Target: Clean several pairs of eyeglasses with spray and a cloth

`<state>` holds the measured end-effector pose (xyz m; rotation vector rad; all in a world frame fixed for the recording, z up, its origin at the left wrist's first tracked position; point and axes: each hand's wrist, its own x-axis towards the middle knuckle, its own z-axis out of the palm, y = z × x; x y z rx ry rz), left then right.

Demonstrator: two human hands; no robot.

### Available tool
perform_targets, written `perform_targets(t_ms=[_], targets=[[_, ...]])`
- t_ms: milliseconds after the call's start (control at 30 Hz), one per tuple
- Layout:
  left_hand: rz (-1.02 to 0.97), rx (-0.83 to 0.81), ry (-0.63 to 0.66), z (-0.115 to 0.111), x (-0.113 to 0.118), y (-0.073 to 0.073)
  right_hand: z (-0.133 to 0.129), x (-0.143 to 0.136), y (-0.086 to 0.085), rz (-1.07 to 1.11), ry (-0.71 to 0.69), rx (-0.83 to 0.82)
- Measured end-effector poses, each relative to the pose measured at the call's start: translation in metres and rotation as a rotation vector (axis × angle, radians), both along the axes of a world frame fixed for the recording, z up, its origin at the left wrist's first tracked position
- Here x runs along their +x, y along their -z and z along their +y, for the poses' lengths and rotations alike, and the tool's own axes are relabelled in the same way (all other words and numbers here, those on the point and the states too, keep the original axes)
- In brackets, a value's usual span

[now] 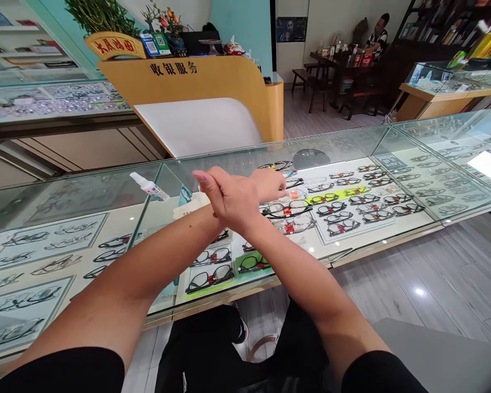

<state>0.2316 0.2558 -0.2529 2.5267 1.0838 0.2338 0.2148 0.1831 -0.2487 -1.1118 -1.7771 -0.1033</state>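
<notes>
My forearms cross over a glass display counter. My right hand lies across my left wrist and seems clasped round it, its thumb pointing up and left; its other fingers are mostly hidden. Beyond it, my left hand reaches to the right above the glass, fingers bent down and partly hidden, so its grip is unclear. Rows of eyeglasses lie inside the counter under and around my hands. A white spray bottle is left of my hands.
Behind the counter is a wooden cashier desk with plants and QR code signs. A person sits at a dark table at the back right. A grey surface is at the lower right.
</notes>
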Motion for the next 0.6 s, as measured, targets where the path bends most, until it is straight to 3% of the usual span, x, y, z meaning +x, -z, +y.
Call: perform_targets(t_ms=[233,433,600], targets=[[0.073,0.161,-0.059,0.020,0.002,-0.005,-0.004,0.003,-0.007,0.073,0.030,-0.063],[0.106,0.098,-0.014,0.031,0.008,0.005,0.000,0.000,-0.001,0.114,0.066,0.008],[0.018,0.004,-0.008,0.028,0.005,0.004,-0.002,-0.001,0.003,0.145,0.025,0.092]])
